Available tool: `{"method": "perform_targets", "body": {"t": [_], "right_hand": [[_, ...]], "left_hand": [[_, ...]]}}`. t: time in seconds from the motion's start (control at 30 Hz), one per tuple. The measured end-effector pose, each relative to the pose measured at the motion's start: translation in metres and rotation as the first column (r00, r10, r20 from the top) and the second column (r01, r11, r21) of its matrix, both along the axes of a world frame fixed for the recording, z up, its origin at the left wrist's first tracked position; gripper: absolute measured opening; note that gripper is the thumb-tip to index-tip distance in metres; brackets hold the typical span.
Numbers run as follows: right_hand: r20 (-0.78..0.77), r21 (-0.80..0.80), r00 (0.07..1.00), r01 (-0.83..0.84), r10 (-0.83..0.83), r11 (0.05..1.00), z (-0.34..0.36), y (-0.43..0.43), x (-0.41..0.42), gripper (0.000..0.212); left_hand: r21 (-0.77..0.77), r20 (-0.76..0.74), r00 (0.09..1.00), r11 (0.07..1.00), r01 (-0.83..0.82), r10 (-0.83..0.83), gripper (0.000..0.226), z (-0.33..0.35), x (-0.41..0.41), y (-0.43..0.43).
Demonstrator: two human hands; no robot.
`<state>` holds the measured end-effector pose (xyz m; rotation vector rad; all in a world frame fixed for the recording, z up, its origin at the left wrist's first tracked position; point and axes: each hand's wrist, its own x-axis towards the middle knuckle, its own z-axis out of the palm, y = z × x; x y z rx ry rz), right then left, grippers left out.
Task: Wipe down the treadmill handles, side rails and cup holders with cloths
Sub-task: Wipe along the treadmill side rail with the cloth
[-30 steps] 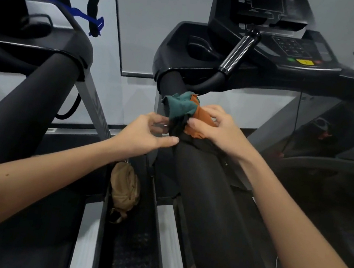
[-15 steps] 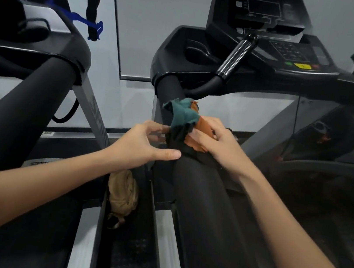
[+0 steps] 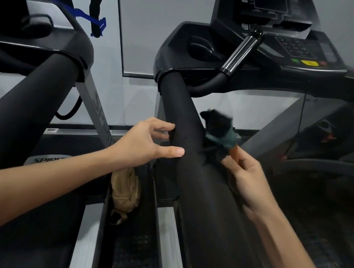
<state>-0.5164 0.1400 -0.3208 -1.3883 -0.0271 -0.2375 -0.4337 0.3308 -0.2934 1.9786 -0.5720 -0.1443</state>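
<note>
Cloths (image 3: 218, 132), a bunched dark, teal and orange wad, sit gripped in the right hand (image 3: 248, 181) against the padded treadmill handle (image 3: 193, 159); across that handle, the left hand (image 3: 144, 144) spreads open, empty, fingertips touching its near side.

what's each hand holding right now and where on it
The right hand pinches the bunched cloths at their lower end. The left hand holds nothing, open beside the padded handle.
</note>
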Motion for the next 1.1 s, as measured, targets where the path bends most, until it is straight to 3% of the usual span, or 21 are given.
{"method": "perform_targets", "body": {"t": [0.07, 0.17, 0.27, 0.37, 0.47, 0.7, 0.77, 0.83, 0.87, 0.97, 1.1], "right_hand": [[0.096, -0.138, 0.994, -0.032, 0.045, 0.990, 0.009, 0.001, -0.002, 0.020], [0.035, -0.311, 0.999, -0.027, 0.040, 0.950, 0.024, 0.011, 0.014, 0.019], [-0.081, -0.161, 0.991, -0.120, 0.108, 0.980, 0.032, 0.022, 0.029, 0.041], [-0.193, 0.076, 0.979, -0.048, 0.062, 0.996, 0.025, 0.024, 0.035, 0.039], [-0.190, 0.167, 0.982, 0.014, 0.019, 0.986, 0.015, 0.021, 0.024, 0.033], [-0.092, 0.261, 0.989, -0.092, 0.120, 0.961, -0.014, 0.001, -0.012, 0.031], [-0.036, 0.220, 0.994, -0.094, 0.104, 0.971, -0.013, -0.004, -0.014, 0.020], [-0.028, 0.118, 0.994, -0.100, 0.104, 0.988, -0.008, -0.005, -0.010, 0.034], [-0.042, 0.089, 0.994, -0.098, 0.102, 0.991, -0.002, -0.002, -0.006, 0.036], [-0.090, 0.149, 0.990, -0.091, 0.105, 0.985, 0.012, 0.009, 0.009, 0.011], [-0.172, 0.192, 0.984, -0.021, 0.054, 0.981, 0.013, 0.020, 0.013, 0.019]], "left_hand": [[0.004, 0.007, 1.000, 1.000, 0.002, -0.002, 0.092, -0.001, 0.001, 0.000], [-0.007, 0.005, 1.000, 1.000, 0.015, -0.015, 0.090, -0.002, 0.001, 0.000], [-0.006, 0.004, 1.000, 1.000, 0.017, -0.017, 0.085, -0.001, 0.000, -0.001], [0.005, -0.001, 1.000, 1.000, 0.015, -0.015, 0.089, -0.001, -0.001, 0.000], [-0.001, -0.007, 1.000, 1.000, 0.016, -0.016, 0.091, -0.002, -0.002, 0.001], [-0.012, -0.012, 1.000, 1.000, 0.015, -0.015, 0.087, -0.003, -0.002, 0.000], [-0.012, -0.011, 1.000, 1.000, 0.015, -0.016, 0.087, -0.003, -0.002, 0.000], [-0.006, -0.009, 1.000, 1.000, 0.016, -0.017, 0.088, -0.003, -0.002, -0.001], [-0.005, -0.009, 1.000, 1.000, 0.019, -0.019, 0.088, -0.002, -0.002, -0.001], [-0.002, -0.001, 1.000, 1.000, 0.026, -0.026, 0.087, -0.001, -0.003, -0.001], [0.003, 0.008, 1.000, 1.000, 0.027, -0.027, 0.087, -0.001, -0.004, 0.000]]}}
